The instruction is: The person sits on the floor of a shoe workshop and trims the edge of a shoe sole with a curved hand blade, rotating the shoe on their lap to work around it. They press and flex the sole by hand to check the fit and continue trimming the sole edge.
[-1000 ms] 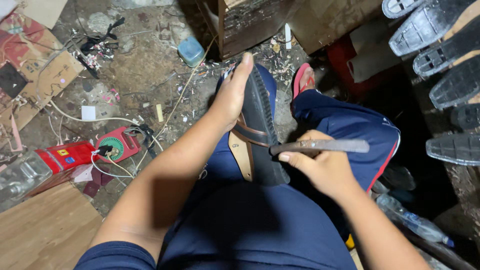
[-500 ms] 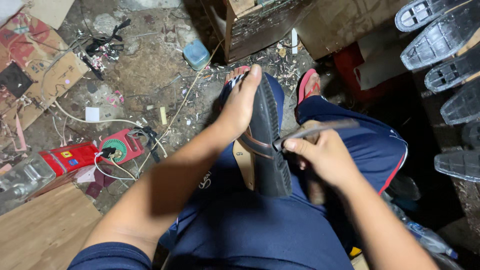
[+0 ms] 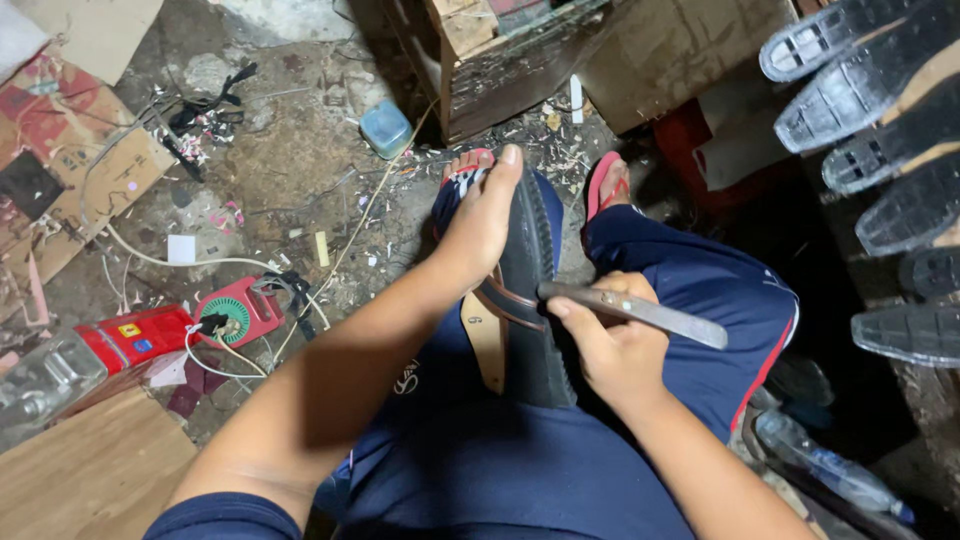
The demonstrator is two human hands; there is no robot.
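Observation:
A dark shoe (image 3: 532,300) with a black ridged sole lies lengthwise on my left knee, its toe pointing away from me. My left hand (image 3: 482,225) presses down on the toe end and grips it. My right hand (image 3: 610,345) holds a flat metal tool (image 3: 640,310) whose tip rests against the side of the shoe, near the tan insole edge. I wear dark blue trousers and red sandals (image 3: 605,180).
Several black shoe soles (image 3: 880,110) are lined up at the right. A wooden crate (image 3: 500,60) stands ahead. On the dirty floor at the left lie a red power tool (image 3: 170,335) with white cord, cardboard (image 3: 60,190) and a small blue box (image 3: 385,128).
My right hand has turned the metal tool, so its tip now meets the shoe's side and the handle points right. The left hand stays on the toe.

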